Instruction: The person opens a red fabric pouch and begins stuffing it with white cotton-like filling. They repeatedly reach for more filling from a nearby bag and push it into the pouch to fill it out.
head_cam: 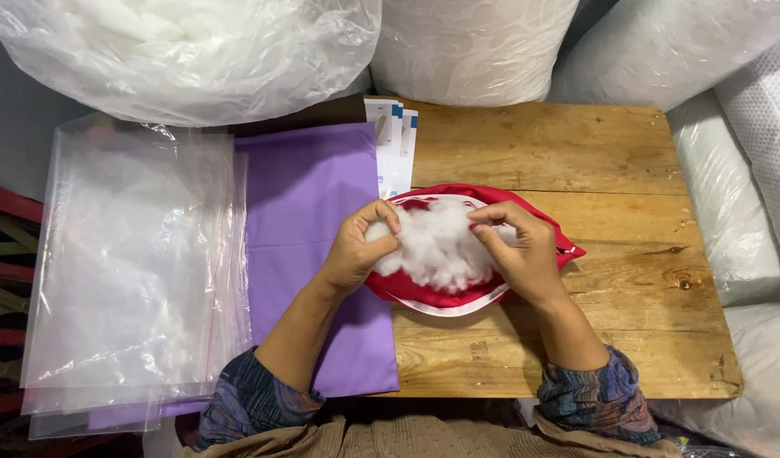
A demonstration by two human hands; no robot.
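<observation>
A red fabric cover (424, 293) with a white-edged opening lies on the wooden table (576, 153), filled with white fluffy stuffing (437, 246). My left hand (356, 250) pinches the stuffing at the left side of the opening. My right hand (521, 250) grips the stuffing at the right side, its fingers curled over the fibre. Both wrists rest at the cover's edges.
A purple cloth (314, 220) lies left of the cover, beside a stack of clear plastic bags (127, 263). White printed cards (394, 144) sit behind the cover. Large clear bags of white stuffing (186, 51) ring the table at the back and right.
</observation>
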